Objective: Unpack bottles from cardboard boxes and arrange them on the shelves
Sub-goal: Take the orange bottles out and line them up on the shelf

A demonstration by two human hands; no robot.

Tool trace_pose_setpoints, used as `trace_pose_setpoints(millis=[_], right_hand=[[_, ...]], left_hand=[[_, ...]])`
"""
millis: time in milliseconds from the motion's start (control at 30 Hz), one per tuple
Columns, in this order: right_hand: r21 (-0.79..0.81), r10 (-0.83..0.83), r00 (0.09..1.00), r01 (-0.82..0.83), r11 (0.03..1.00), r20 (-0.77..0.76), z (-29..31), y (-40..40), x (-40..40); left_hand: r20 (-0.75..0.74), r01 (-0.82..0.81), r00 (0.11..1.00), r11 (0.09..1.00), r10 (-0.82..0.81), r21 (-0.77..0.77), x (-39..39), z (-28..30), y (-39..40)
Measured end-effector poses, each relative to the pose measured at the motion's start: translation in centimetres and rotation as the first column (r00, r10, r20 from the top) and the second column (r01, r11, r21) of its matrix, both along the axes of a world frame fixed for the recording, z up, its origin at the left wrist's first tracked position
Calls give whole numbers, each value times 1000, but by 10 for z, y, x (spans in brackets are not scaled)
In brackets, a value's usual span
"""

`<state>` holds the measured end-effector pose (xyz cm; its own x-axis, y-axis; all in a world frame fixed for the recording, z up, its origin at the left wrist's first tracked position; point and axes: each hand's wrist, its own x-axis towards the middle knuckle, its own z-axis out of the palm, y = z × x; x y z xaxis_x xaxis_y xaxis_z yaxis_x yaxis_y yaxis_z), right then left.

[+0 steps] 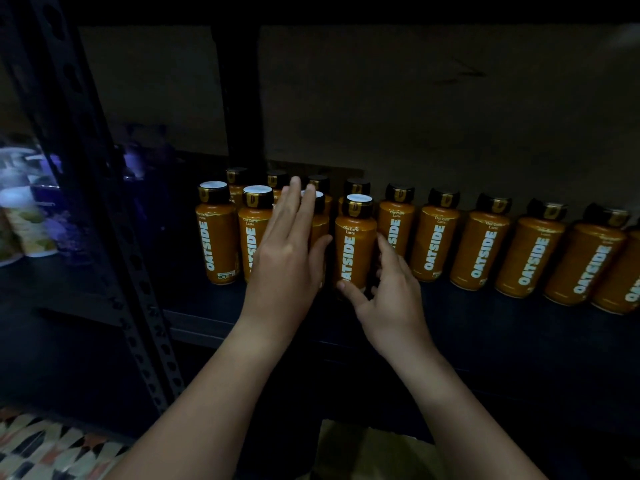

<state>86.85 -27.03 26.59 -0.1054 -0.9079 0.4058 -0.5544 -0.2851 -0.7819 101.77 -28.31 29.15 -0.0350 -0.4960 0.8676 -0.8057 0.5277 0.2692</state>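
Near shelf edge (242, 327), right hand (388, 299) grips bottle (355, 247).

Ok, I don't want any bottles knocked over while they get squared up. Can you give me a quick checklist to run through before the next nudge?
1. Front bottle upright on the shelf: ok.
2. Right hand has a grip low on that bottle, thumb and fingers on either side: ok.
3. Left hand steadies the neighbouring bottle with straight fingers: ok, though the bottle is mostly hidden.
4. Labels face forward on the back row: ok.
5. Gap behind the front bottle: cannot tell, too dark.
6. Room at the shelf's front edge: ok.
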Motion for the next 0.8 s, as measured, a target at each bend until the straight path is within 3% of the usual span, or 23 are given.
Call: trace_pose_setpoints(millis=[267, 600, 733, 800], right_hand=[[-78, -7, 998, 2, 997, -62, -4, 48, -22], [-234, -91, 956, 24, 972, -280, -50, 120, -74], [-16, 7, 965, -12, 1000, -262, -103, 134, -84], [187, 38, 964, 12, 982, -264, -136, 136, -90]], left_hand=[[54, 51, 997, 997, -48, -52, -6, -11, 39], [25, 211, 976, 965, -217, 153, -36, -69, 98], [41, 230, 962, 887, -268, 400, -55, -124, 108], [85, 163, 959, 774, -269, 612, -62, -163, 111]])
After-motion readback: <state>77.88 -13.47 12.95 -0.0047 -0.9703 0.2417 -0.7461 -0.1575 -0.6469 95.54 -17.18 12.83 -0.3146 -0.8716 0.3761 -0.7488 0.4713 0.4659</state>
